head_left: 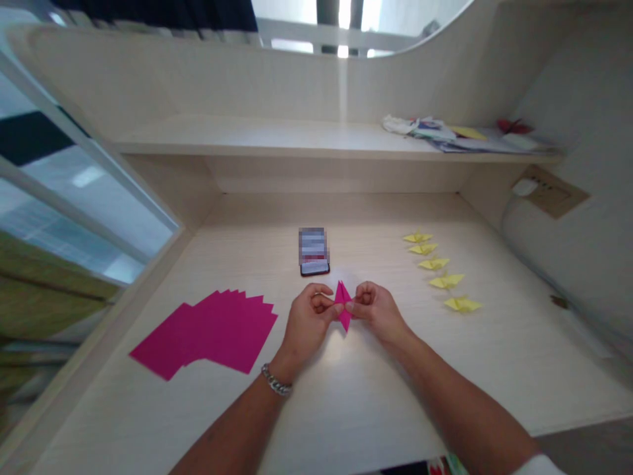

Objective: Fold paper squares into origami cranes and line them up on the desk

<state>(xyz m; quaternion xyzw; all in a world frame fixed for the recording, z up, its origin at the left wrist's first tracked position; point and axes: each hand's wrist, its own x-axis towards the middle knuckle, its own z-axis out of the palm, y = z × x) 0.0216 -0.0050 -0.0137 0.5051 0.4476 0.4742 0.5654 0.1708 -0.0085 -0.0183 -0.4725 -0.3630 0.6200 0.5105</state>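
A small piece of folded pink paper (343,318), a narrow diamond with a split upper point, is held just above the desk. My left hand (312,318) pinches its left edge between thumb and fingers, and a chain bracelet circles that wrist. On the opposite edge, my right hand (374,309) is closed on the same paper with its thumb across the front. A fanned stack of pink paper sheets (222,330) lies left of my hands. To the right, several folded yellow paper cranes (446,281) form a slanting row.
Beyond my hands a phone (314,252) lies on the desk (346,409), its screen blurred. Papers (440,132) rest on the shelf (257,135) at the back right. A wall socket (554,191) with a plugged-in cable (524,254) is on the right.
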